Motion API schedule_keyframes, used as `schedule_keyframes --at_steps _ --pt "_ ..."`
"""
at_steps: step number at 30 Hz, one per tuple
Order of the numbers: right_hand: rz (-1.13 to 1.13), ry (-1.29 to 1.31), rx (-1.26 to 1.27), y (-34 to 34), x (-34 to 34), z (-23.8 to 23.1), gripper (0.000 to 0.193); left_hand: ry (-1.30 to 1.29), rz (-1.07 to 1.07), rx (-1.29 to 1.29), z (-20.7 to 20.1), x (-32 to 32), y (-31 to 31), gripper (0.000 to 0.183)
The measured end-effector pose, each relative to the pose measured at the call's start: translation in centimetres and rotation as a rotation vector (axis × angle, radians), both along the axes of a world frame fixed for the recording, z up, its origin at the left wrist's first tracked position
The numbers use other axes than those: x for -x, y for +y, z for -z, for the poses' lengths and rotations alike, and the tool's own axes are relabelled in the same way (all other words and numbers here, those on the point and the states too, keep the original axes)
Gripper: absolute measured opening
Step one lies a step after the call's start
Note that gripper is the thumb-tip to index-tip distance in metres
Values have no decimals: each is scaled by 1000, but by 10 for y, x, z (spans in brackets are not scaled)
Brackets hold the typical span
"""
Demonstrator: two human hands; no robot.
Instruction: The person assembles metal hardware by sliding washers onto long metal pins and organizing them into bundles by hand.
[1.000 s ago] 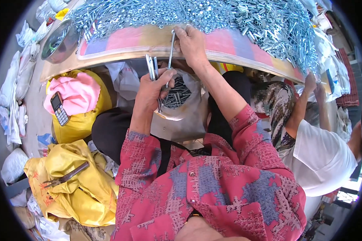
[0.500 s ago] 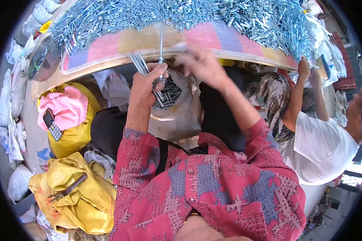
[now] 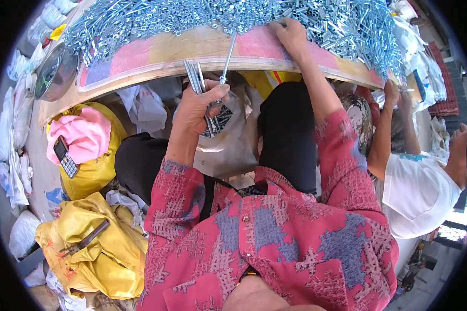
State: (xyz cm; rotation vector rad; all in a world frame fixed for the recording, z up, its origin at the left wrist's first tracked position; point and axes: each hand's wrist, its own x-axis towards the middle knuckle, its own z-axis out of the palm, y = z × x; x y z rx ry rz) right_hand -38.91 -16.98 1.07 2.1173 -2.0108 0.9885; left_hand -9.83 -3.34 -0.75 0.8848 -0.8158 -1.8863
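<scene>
the left hand (image 3: 196,106) is above an open pale bag (image 3: 220,159), its fingers curled round a bundle of metal rods (image 3: 192,76) that lean up and leftward. at its thumb one longer rod (image 3: 229,56) slants up and rightward, its far end toward the pile of small metal parts (image 3: 254,16) on the worktop (image 3: 158,78). right of that end and apart from it, the right hand (image 3: 291,37), nearer the pile, meets its near edge, fingers bent; whether they pinch a piece i cannot tell.
</scene>
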Motion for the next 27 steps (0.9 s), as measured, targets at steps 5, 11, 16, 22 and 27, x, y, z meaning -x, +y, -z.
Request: schedule_keyframes --at_steps 5,11,16,22,27 --pt "-383 -783 -301 67 -85 -38 21 -31 -13 5 3 -11 7 22" --pt "-613 -774 -442 63 -91 -41 20 -47 14 7 1 -23 13 23" --pt "-713 -412 -580 67 -121 -69 17 -14 -58 -36 6 -33 14 20" --pt "-569 -311 -262 111 -172 -27 28 25 -265 37 7 -41 12 15" --pt "-262 -128 302 104 -175 -12 14 6 -376 46 0 -43 13 14"
